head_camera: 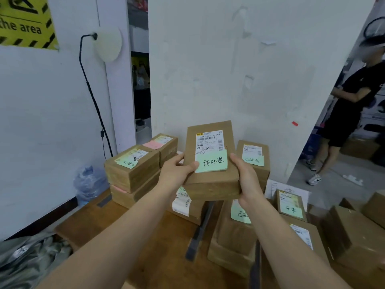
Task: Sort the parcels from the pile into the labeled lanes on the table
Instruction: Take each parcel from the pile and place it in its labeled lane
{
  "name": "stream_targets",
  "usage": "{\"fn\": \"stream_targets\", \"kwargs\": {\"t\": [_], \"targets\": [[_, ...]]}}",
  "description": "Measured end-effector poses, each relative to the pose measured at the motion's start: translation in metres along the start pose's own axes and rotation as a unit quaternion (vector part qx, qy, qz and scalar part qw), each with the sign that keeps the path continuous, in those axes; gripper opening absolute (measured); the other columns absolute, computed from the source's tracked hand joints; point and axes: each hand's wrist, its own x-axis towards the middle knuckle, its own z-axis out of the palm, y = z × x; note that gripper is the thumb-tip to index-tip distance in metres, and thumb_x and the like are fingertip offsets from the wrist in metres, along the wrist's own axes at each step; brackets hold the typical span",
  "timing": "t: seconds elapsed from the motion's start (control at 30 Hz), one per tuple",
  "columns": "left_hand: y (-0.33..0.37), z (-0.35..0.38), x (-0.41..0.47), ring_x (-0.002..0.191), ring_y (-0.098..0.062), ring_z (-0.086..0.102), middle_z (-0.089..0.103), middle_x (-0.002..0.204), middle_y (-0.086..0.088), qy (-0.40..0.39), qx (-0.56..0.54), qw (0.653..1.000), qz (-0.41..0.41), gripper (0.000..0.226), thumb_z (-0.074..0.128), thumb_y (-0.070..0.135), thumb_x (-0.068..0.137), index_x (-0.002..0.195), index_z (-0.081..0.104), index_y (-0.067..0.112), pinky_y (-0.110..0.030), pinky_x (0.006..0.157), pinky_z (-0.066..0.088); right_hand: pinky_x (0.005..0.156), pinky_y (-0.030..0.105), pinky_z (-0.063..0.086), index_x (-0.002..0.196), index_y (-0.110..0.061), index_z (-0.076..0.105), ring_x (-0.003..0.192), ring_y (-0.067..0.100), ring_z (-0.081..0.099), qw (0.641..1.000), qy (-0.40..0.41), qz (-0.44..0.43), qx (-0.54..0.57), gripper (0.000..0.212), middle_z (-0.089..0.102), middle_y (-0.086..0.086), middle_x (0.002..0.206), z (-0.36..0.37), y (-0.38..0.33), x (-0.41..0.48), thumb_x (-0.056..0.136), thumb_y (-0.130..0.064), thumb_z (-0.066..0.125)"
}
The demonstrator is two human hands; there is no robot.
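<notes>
1. A person held a brown cardboard parcel (210,170) above the wooden table (154,253) at the centre of the frame, its top face tilted toward the camera.
2. The left hand (177,171) gripped the parcel's left edge, with the thumb lying on top at the corner of a green handwritten note (211,162). The right hand (248,180) clasped the right edge, thumb on top and fingers curled out of sight underneath.
3. The parcel hung clear of the table, in front of a white wall, between a two-high stack (131,172) at centre left and another noted parcel (253,155) just to the right.
4. A dark tape strip (201,228) ran along the tabletop below the hands and seemed to mark a lane boundary. More parcels (291,205) crowded the lower right.
5. Judging by the pose, the sorter was reading the note before choosing a lane.
6. The note looked loosely stuck, so the thumb rubbing its corner could have peeled it off and left the parcel unmarked.
7. The lane labels were mostly hidden by boxes, apart from a white sheet (270,188) that showed only in part. A misread of the handwriting could have sent the parcel to the wrong lane.
8. A low swing to either side risked clipping the neighbouring stacks and toppling them.
9. A bystander in black (350,113) stood at the right edge of the frame, well apart from the table.
</notes>
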Motion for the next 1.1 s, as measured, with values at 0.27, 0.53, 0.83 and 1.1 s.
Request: {"fn": "stream_targets", "kwargs": {"t": [0.27,0.53,0.83,1.1], "targets": [[0.012,0.041,-0.002,0.096,-0.023,0.069,0.070,0.102,0.004,-0.021,0.020,1.000,0.011,0.056,0.074,0.015,0.085,0.136,0.052,0.016,-0.045,0.090,0.055,0.085,0.051,0.060,0.125,-0.027,0.064,0.102,0.029,0.072,1.000,-0.001,-0.005,0.003,0.083,0.075,0.004,0.111,-0.041,-0.018,0.006,0.053,-0.068,0.076],[0.026,0.064,-0.008,0.097,-0.025,0.070,0.069,0.115,-0.003,-0.038,0.048,0.998,0.017,0.052,0.073,0.014,0.085,0.134,0.055,0.019,-0.047,0.089,0.056,0.087,0.051,0.059,0.130,-0.024,0.061,0.102,0.029,0.073,0.999,-0.016,-0.015,0.032,0.090,0.075,0.005,0.113,-0.064,-0.034,0.004,0.053,-0.066,0.081],[0.025,0.095,-0.029,0.088,-0.020,0.069,0.070,0.101,0.001,-0.039,0.053,0.997,0.027,0.051,0.071,0.013,0.087,0.134,0.054,0.019,-0.039,0.078,0.059,0.078,0.041,0.060,0.126,-0.029,0.063,0.100,0.026,0.074,0.999,-0.018,-0.011,0.033,0.078,0.077,0.003,0.108,-0.099,-0.041,-0.009,0.058,-0.064,0.075],[0.011,0.124,-0.047,0.078,-0.010,0.065,0.067,0.091,0.006,-0.043,0.064,0.996,0.034,0.052,0.070,0.015,0.088,0.137,0.054,0.019,-0.024,0.059,0.052,0.086,0.045,0.059,0.121,-0.027,0.068,0.104,0.029,0.071,1.000,-0.007,0.004,0.029,0.045,0.077,0.005,0.106,-0.135,-0.044,-0.028,0.085,-0.053,0.068]]}}
